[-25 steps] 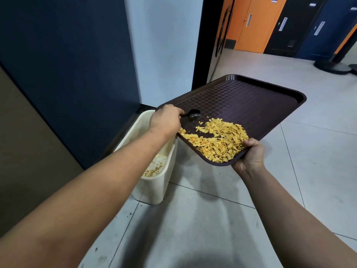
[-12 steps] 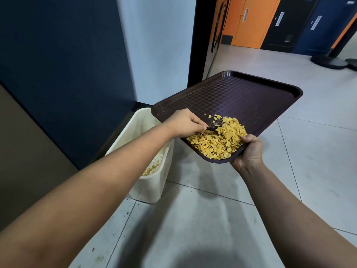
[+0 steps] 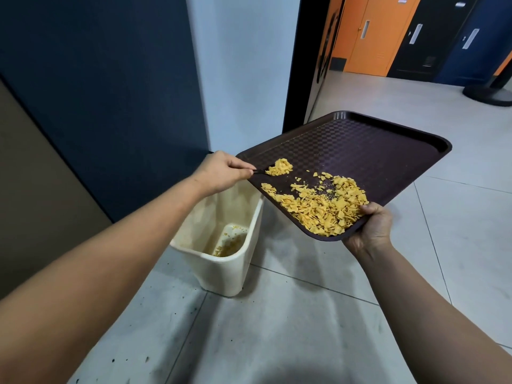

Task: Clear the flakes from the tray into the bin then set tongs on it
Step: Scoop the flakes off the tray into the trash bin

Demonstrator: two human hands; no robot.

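Beside right grip (image 3: 371, 228), flakes (image 3: 324, 209) on tray (image 3: 374, 151)

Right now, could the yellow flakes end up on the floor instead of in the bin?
Yes, maybe. The heaped spoon in the left hand is over the tray, not the bin; flakes might drop off on the way. The tray tilts toward the right hand, and its loose flakes lie by that low edge, over bare floor.

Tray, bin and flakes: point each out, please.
tray (image 3: 368, 151): head view, bare patterned floor.
bin (image 3: 221, 275): head view, near outer wall.
flakes (image 3: 324, 210): head view, middle of the main pile.
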